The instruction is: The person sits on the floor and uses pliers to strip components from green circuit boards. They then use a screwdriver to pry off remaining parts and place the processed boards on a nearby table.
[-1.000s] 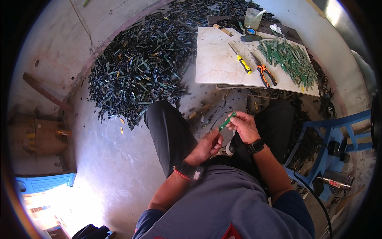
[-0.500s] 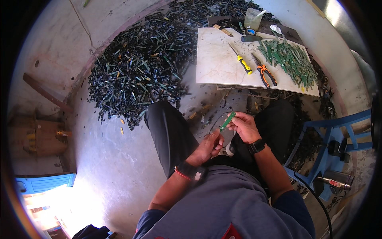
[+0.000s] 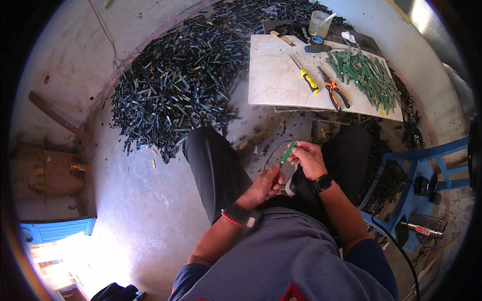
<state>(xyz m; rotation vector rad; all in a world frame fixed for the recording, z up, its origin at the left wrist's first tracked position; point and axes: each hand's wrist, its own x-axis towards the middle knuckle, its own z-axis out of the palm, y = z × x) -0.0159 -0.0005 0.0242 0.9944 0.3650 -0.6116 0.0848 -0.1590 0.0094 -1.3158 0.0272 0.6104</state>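
Observation:
A narrow green circuit board strip (image 3: 287,153) is held slantwise between my hands, above my lap. My left hand (image 3: 265,185) pinches its lower end, with the other fingers curled in. Its upper end sits between the thumb and fingers of my right hand (image 3: 308,158). Beyond my knees, on a pale board table (image 3: 275,80), lie a yellow-and-black screwdriver (image 3: 309,82) and orange-and-black pliers (image 3: 334,91). A heap of similar green strips (image 3: 364,75) covers the table's right side.
A large pile of dark strips (image 3: 175,85) spreads over the floor at far left. At the table's back stand a clear plastic cup (image 3: 320,24) and a blue tape roll (image 3: 315,40). A blue chair (image 3: 401,200) with a metal flask (image 3: 426,226) is at right; a cardboard box (image 3: 55,173) at left.
The strip has turned slightly in my fingers and shows less of its surface detail. Both hands stay almost in the same place.

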